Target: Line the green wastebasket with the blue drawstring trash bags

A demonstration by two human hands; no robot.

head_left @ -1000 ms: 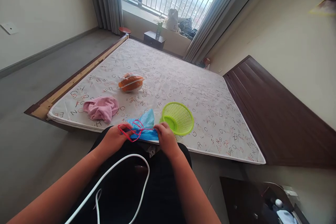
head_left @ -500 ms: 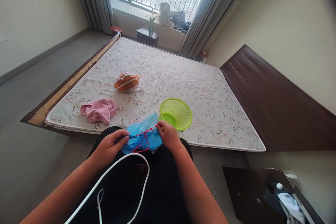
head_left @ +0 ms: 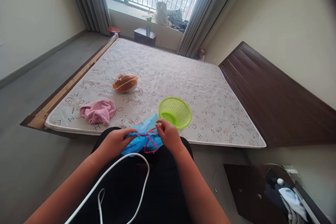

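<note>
A translucent blue plastic bag (head_left: 139, 143) rests over my lap at the mattress edge. Around its gathered part runs a red string (head_left: 150, 140), with a loop hanging down the front. My left hand (head_left: 117, 141) pinches the bag's gathered left side between thumb and fingers. On the other side, my right hand (head_left: 168, 133) is closed on the red string, fingertips together. Just beyond the right hand a lime-green plastic basket (head_left: 181, 112) lies tipped, its opening partly facing me. A crumpled pink towel (head_left: 98, 112) is on the mattress to the left.
The bare mattress (head_left: 210, 112) printed with letters spreads ahead, bearing an orange item in clear plastic (head_left: 126, 83). A dark headboard (head_left: 275, 101) stands right. A white cable (head_left: 110, 168) loops over my lap. Lower right is a dark nightstand (head_left: 244, 192) with cloths on it.
My left hand has shifted right along the bag's gathered side. The string's loop hangs farther right, and my right hand has risen slightly with the string. The view has tilted slightly.
</note>
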